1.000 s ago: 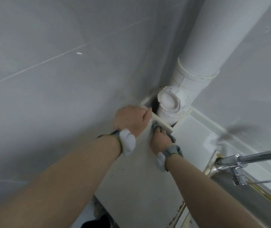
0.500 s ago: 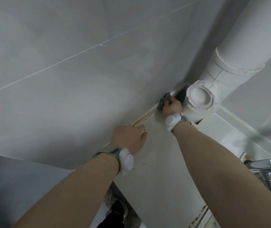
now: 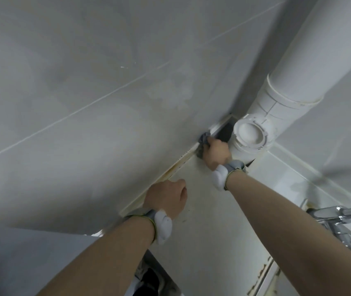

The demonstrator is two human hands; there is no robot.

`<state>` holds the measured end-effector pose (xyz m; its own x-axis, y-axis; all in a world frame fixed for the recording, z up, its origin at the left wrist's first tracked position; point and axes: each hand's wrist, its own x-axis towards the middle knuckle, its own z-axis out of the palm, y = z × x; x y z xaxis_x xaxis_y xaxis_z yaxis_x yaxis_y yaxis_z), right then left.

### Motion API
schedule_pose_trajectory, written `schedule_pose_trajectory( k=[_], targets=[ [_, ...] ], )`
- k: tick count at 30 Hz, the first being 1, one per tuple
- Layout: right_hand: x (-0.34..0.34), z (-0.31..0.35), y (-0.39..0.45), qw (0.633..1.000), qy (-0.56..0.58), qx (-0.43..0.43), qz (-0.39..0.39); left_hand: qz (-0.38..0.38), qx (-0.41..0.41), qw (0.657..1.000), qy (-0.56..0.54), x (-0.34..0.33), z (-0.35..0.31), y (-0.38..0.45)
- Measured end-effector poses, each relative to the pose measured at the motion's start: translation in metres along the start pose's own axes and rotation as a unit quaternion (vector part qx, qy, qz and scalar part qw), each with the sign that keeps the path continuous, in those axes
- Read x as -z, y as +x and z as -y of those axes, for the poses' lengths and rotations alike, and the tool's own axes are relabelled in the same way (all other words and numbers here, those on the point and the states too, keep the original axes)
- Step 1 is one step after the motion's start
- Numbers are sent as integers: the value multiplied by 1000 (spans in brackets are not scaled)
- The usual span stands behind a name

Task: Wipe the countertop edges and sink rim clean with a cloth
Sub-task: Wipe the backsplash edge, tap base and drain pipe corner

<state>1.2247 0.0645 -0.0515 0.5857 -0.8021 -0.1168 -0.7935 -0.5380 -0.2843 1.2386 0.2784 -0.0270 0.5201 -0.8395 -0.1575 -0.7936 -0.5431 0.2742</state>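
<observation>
Right hand (image 3: 216, 152) grips a dark cloth (image 3: 202, 144) against the stained countertop edge (image 3: 181, 162), right of centre. Left hand (image 3: 167, 197), fingers curled and holding nothing, rests lower centre. Risk: cloth could snag in the dark gap (image 3: 225, 132) beside the pipe (image 3: 253, 135).

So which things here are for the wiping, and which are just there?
For the job:
cloth, gripped in the right hand
counter, along its edge by the wall
left hand, resting on the counter

Just there:
pipe and its cap
tap
wall
</observation>
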Motion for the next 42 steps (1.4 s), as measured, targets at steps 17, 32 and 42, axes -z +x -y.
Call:
schedule_pose_trajectory(
  k=[17, 32, 42],
  targets=[
    [-27, 11, -12, 997, 74, 16, 9, 13, 3, 999, -44, 11, 9, 24],
    [-29, 5, -18, 994, 39, 100, 38, 98, -171, 979, 57, -12, -11, 29],
    [-21, 17, 20, 995, 42, -39, 86, 187, -188, 964, 27, -70, -27, 35]
  ],
)
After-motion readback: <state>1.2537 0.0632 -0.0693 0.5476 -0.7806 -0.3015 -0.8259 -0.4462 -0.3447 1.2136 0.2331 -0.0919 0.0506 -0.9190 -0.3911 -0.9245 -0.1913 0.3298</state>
